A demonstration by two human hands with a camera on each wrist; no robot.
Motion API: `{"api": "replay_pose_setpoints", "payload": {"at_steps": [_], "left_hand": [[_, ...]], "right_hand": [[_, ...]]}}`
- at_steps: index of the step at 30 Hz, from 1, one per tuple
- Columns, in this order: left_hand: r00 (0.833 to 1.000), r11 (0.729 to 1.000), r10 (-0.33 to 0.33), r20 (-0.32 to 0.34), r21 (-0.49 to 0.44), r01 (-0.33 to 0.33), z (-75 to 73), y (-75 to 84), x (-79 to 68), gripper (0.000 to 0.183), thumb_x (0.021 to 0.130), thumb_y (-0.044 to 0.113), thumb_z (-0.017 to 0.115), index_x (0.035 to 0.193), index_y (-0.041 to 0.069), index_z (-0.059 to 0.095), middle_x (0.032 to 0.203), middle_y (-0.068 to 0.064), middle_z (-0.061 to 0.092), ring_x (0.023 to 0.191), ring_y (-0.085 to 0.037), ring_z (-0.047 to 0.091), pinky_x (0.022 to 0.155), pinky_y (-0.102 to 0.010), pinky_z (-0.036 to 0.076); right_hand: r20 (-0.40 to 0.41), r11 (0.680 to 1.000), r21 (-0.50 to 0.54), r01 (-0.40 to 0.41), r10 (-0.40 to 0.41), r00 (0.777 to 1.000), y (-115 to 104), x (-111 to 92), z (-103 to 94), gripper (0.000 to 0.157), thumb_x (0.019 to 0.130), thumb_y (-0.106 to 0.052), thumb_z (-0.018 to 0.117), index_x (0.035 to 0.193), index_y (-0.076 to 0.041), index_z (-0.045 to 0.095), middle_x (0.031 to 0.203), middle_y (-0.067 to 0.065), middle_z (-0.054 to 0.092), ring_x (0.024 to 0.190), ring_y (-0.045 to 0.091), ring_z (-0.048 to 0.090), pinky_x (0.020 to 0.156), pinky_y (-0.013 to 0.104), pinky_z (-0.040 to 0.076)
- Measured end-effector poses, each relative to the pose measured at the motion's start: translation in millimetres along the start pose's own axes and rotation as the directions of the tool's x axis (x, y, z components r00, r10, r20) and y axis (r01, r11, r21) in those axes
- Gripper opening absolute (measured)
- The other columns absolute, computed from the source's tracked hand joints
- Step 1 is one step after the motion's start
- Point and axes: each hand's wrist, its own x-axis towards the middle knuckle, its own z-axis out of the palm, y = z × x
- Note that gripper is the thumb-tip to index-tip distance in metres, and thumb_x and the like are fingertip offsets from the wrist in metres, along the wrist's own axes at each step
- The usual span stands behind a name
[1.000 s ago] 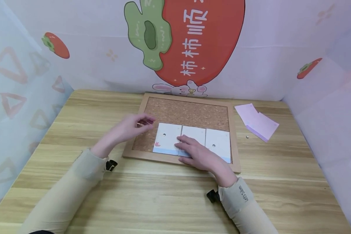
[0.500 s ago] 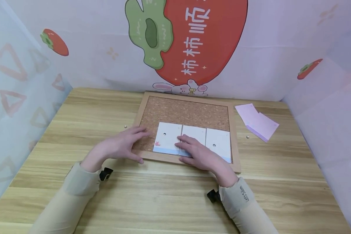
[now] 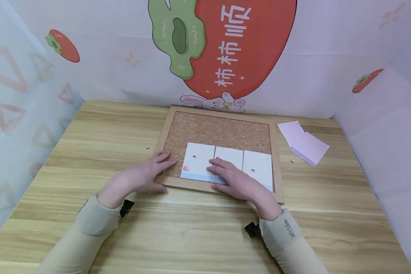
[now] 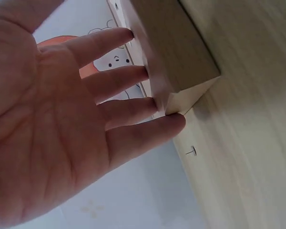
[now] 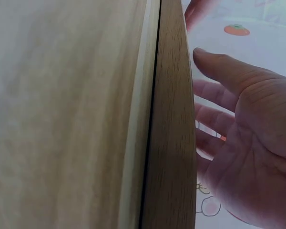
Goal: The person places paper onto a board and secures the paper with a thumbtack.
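A wood-framed corkboard lies on the table with three white notes in a row along its near side. A silver thumbtack sits on the left note, another on the right note. My right hand rests on the middle note, fingers extended and its lower part covered. At the board's near left corner, my left hand has its fingertips on the frame and cork. In the left wrist view those fingers reach out nearly straight along the frame, holding nothing.
Two overlapping purple notes lie right of the board, with a loose thumbtack near them. Another thumbtack lies left of the board. A printed wall sheet stands behind the table.
My left hand has come down and left from beside the left note, its fingers spreading onto the frame corner. The right hand stays on the middle note. The view shifts slightly.
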Motion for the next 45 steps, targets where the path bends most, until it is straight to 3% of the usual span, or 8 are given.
{"api": "replay_pose_setpoints", "payload": {"at_steps": [4, 12, 19, 24, 28, 32, 38, 45], "left_hand": [[0.999, 1.0, 0.017, -0.035, -0.008, -0.017, 0.3, -0.1, -0.3, 0.081, 0.085, 0.029, 0.079, 0.153, 0.009, 0.04, 0.162, -0.027, 0.025, 0.149, -0.051, 0.019, 0.112, -0.065, 0.035], [0.999, 1.0, 0.012, -0.041, -0.017, -0.013, 1.8, -3.9, 2.4, 0.078, 0.086, 0.024, 0.078, 0.153, 0.009, 0.04, 0.162, -0.025, 0.025, 0.15, -0.048, 0.02, 0.114, -0.062, 0.034], [0.997, 0.999, 0.035, -0.065, 0.014, -0.034, 2.4, -4.0, 1.0, 0.078, 0.085, 0.024, 0.079, 0.152, 0.009, 0.042, 0.161, -0.025, 0.029, 0.149, -0.047, 0.026, 0.112, -0.06, 0.038], [0.996, 0.999, 0.045, -0.074, 0.034, -0.042, 2.0, -4.8, 0.2, 0.078, 0.084, 0.024, 0.079, 0.151, 0.008, 0.042, 0.16, -0.025, 0.03, 0.148, -0.047, 0.028, 0.111, -0.06, 0.039], [0.996, 0.998, 0.05, -0.074, 0.043, -0.046, 2.4, -5.7, 0.6, 0.078, 0.084, 0.025, 0.079, 0.151, 0.008, 0.042, 0.16, -0.024, 0.031, 0.148, -0.047, 0.028, 0.112, -0.06, 0.038], [0.996, 0.998, 0.048, -0.07, 0.048, -0.045, 2.8, -6.7, 2.1, 0.079, 0.084, 0.026, 0.079, 0.152, 0.009, 0.042, 0.16, -0.024, 0.03, 0.147, -0.046, 0.029, 0.112, -0.06, 0.039], [0.998, 0.999, 0.031, -0.059, 0.038, -0.029, 3.1, -6.0, 2.4, 0.079, 0.084, 0.026, 0.079, 0.152, 0.01, 0.041, 0.161, -0.024, 0.03, 0.148, -0.047, 0.028, 0.112, -0.061, 0.037], [0.997, 0.998, 0.04, -0.073, 0.051, -0.036, 3.8, -5.8, 1.4, 0.079, 0.084, 0.027, 0.08, 0.151, 0.01, 0.043, 0.16, -0.024, 0.033, 0.145, -0.046, 0.034, 0.111, -0.059, 0.04]], "right_hand": [[0.009, 0.998, 0.06, -0.015, 0.014, 1.0, 1.1, -1.2, -2.3, 0.056, 0.099, -0.033, 0.062, 0.148, -0.011, 0.048, 0.162, 0.008, 0.036, 0.153, 0.027, 0.027, 0.123, 0.049, 0.027], [0.005, 0.979, 0.194, -0.065, 0.066, 0.998, 8.0, -3.8, -7.2, 0.052, 0.1, -0.039, 0.059, 0.149, -0.024, 0.048, 0.161, -0.003, 0.038, 0.153, 0.018, 0.028, 0.124, 0.047, 0.027], [-0.034, 0.95, 0.3, -0.087, 0.101, 0.994, 15.6, -5.1, -17.8, 0.049, 0.1, -0.032, 0.06, 0.147, -0.022, 0.05, 0.155, -0.002, 0.047, 0.15, 0.02, 0.034, 0.123, 0.049, 0.029], [-0.117, 0.951, 0.301, -0.068, 0.108, 0.987, 28.8, -12.6, -31.5, 0.055, 0.097, -0.03, 0.066, 0.147, -0.016, 0.048, 0.154, 0.005, 0.048, 0.146, 0.027, 0.041, 0.117, 0.054, 0.036], [-0.18, 0.95, 0.304, -0.065, 0.124, 0.976, 41.9, -22.9, -42.0, 0.06, 0.095, -0.027, 0.069, 0.147, -0.01, 0.047, 0.152, 0.011, 0.049, 0.142, 0.033, 0.044, 0.114, 0.056, 0.039], [-0.222, 0.942, 0.325, -0.088, 0.166, 0.961, 55.2, -35.1, -54.5, 0.066, 0.094, -0.025, 0.07, 0.151, -0.006, 0.041, 0.156, 0.015, 0.043, 0.145, 0.036, 0.039, 0.117, 0.057, 0.035], [-0.266, 0.925, 0.357, -0.131, 0.235, 0.935, 74.5, -51.7, -73.0, 0.074, 0.095, -0.024, 0.07, 0.156, -0.009, 0.032, 0.162, 0.016, 0.032, 0.15, 0.038, 0.03, 0.117, 0.062, 0.03], [-0.37, 0.913, 0.372, -0.168, 0.312, 0.875, 98.0, -78.7, -93.6, 0.072, 0.094, -0.018, 0.07, 0.156, -0.009, 0.033, 0.162, 0.016, 0.033, 0.149, 0.041, 0.03, 0.115, 0.063, 0.032]]}}
